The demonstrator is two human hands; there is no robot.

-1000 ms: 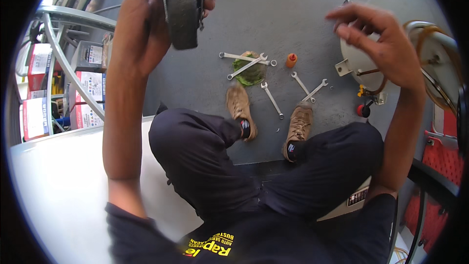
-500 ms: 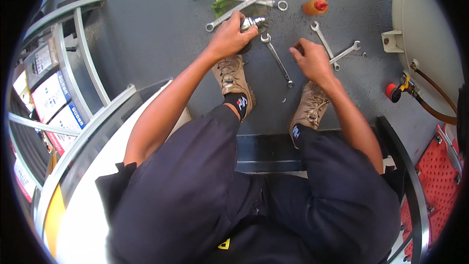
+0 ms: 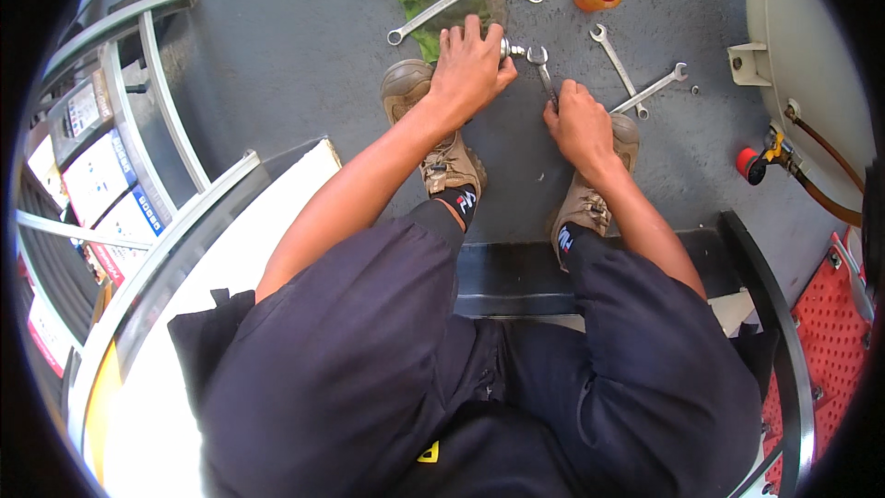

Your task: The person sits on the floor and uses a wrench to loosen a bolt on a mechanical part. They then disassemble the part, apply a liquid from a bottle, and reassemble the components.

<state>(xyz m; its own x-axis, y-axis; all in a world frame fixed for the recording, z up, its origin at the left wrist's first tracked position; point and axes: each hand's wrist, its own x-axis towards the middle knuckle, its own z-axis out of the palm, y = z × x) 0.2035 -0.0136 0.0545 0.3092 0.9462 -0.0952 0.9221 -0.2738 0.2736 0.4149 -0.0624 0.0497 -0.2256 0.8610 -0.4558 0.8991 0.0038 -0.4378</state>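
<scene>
Grey floor point(image 3: 304, 46) lies beneath your hands. Your left hand point(image 3: 472, 66) is closed around a tool point(image 3: 506, 48), mostly hidden; your right hand point(image 3: 583, 125) is clamped on a spanner point(image 3: 543, 68), its head just beside the tool's tip. Any loosened grip could drop either onto your shoes point(image 3: 403, 88).

R fingers point(image 3: 564, 103) now on wrench point(image 3: 547, 78), up by metal fitting point(image 3: 516, 51), contact poss.
</scene>
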